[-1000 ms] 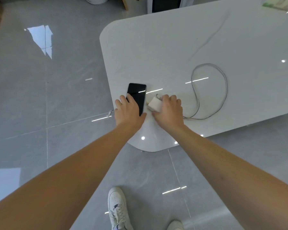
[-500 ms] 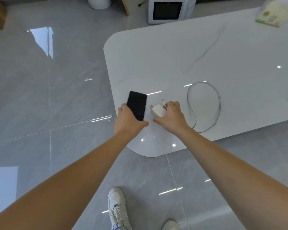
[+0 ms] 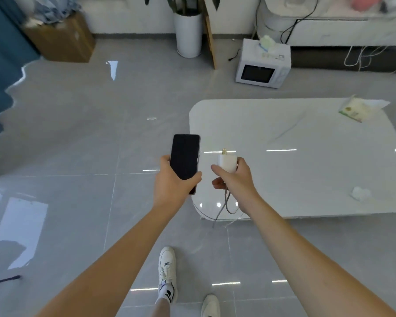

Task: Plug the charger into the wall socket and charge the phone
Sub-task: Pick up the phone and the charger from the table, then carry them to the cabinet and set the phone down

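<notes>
My left hand [image 3: 172, 184] grips a black phone [image 3: 184, 156], screen dark and facing up, held in the air left of the white table [image 3: 306, 156]. My right hand [image 3: 234, 179] is closed around a white charger block [image 3: 226, 162] with its metal prongs pointing up and away. The charger's grey cable [image 3: 225, 207] hangs in loops below my right hand, over the table's near corner. No wall socket is clearly visible.
A white microwave [image 3: 262, 65] stands on the floor beyond the table. A potted plant in a white pot [image 3: 188, 34] and a cardboard box [image 3: 60, 37] stand near the far wall. A tissue pack [image 3: 354, 109] and a small white object [image 3: 359, 193] lie on the table.
Both hands have lifted the phone and charger off the table and drawn them back toward me. The cable left the tabletop and now dangles. The view has tilted up toward the room.
</notes>
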A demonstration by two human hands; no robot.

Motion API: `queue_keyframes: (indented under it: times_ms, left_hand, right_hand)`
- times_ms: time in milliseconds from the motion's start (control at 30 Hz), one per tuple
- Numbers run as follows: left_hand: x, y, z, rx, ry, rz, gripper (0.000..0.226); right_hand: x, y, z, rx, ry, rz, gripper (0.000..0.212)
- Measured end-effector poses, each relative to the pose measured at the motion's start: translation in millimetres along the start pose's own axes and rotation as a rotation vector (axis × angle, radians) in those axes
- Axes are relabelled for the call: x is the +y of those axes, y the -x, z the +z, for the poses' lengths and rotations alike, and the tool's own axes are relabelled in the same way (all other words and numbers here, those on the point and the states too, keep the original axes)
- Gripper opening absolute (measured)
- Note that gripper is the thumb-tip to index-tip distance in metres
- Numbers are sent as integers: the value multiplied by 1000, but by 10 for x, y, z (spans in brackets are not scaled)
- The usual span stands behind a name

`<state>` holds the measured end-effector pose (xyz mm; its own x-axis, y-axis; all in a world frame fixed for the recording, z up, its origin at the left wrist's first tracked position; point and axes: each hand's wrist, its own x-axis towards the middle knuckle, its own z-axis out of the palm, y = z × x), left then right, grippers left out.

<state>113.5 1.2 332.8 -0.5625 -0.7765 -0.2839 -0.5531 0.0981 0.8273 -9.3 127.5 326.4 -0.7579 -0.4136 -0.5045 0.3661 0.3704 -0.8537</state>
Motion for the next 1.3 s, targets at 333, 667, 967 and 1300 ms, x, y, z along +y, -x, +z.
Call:
queue_keyframes:
  times_ms: [333,667,967,1300]
  left_hand:
    - [483,1200,-1696,284,278,-43,73]
    - [-74,2387,-3799,704,270,-279,72]
    - [-1347,3729,-5635,1028,318,-483,77]
    - [-2696,5514,-6965,1408,407,-647,85]
  right_hand:
    - [-1276,1502,887,-295,4,-157,54]
    - [-1548,3125,2849,-683,150,-202,49]
    - [-1032,4910,4932,-1042,341,-227,49]
    - [-114,7039,6627,-1407,547,-232,55]
